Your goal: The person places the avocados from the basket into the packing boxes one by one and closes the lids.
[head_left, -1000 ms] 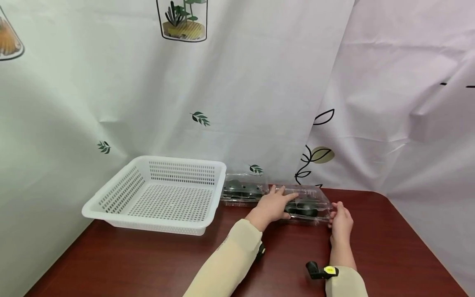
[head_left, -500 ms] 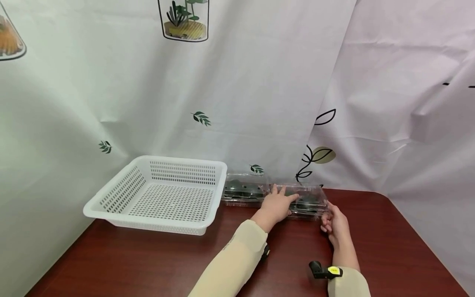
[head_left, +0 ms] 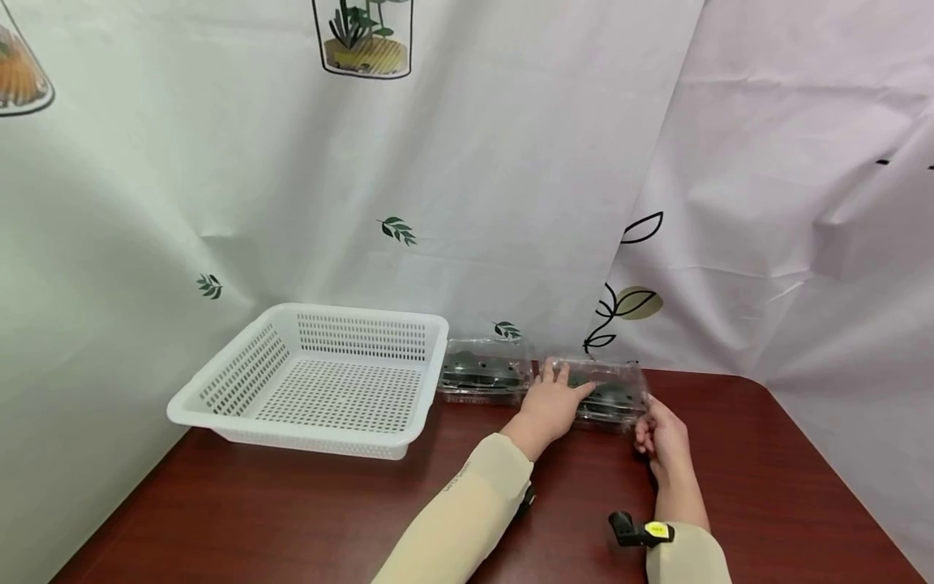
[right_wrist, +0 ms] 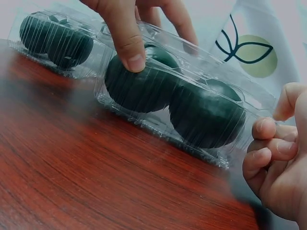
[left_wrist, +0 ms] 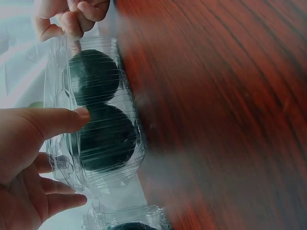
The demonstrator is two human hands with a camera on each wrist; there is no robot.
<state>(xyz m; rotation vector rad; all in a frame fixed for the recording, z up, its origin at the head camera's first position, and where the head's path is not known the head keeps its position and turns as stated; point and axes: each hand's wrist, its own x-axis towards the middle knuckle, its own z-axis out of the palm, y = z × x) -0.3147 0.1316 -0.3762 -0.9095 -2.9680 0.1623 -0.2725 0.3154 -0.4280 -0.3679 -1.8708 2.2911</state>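
A clear plastic clamshell box (head_left: pixel 609 397) stands at the back of the table with two dark green, round fruit-like things (right_wrist: pixel 208 115) inside. My left hand (head_left: pixel 552 405) rests on its lid with fingers spread. In the right wrist view, the left thumb (right_wrist: pixel 132 52) lies along the front of the lid and the other fingers reach behind it. My right hand (head_left: pixel 664 434) is at the box's right end, fingers curled, with thumb and index finger pinching the lid corner. To the left stands a second, similar clamshell box (head_left: pixel 485 373) that also contains dark green round things.
A white perforated plastic basket (head_left: pixel 343 397) stands at the left of the dark red wooden table (head_left: pixel 306 511). Behind the table hangs a pale printed curtain (head_left: pixel 511 162), close to the boxes. The table's right edge slopes away past my right hand.
The right box's lid, tilted and gaping at the front before, now sits lower and flatter. My right hand has shifted slightly left and in. A small gap now shows between the two boxes.
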